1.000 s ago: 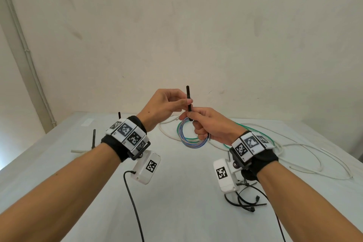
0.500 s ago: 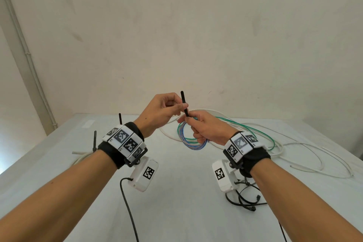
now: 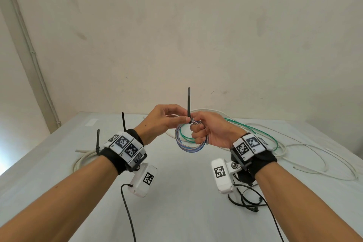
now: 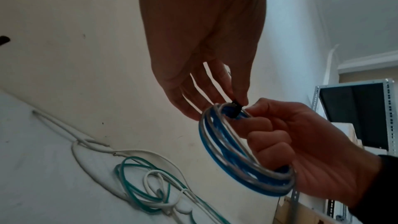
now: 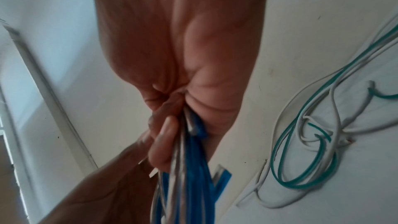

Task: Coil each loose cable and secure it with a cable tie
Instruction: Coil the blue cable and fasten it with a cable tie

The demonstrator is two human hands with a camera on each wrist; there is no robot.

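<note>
A small coil of blue and white cable [image 3: 188, 143] [image 4: 224, 152] [image 5: 189, 168] hangs in the air above the white table [image 3: 176, 192]. My right hand [image 3: 206, 133] [image 4: 297, 142] grips the coil with its fingers curled through the loop. A black cable tie [image 3: 189, 104] is wrapped round the top of the coil, and its tail stands straight up. My left hand [image 3: 167, 119] [image 4: 215, 91] pinches the tie at its head [image 4: 235, 108], right beside my right thumb.
Loose white cables [image 3: 314, 155] and a green cable [image 3: 253, 129] [image 4: 137, 186] [image 5: 301, 151] sprawl over the table's far right. A white coil [image 3: 84, 159] with black ties [image 3: 97, 139] upright lies at the left. Thin black leads [image 3: 247, 198] lie under my right wrist.
The tie's tail stands longer above my fingers than before. The coil has turned so its loop faces me more openly, and my right fingers now curl through it.
</note>
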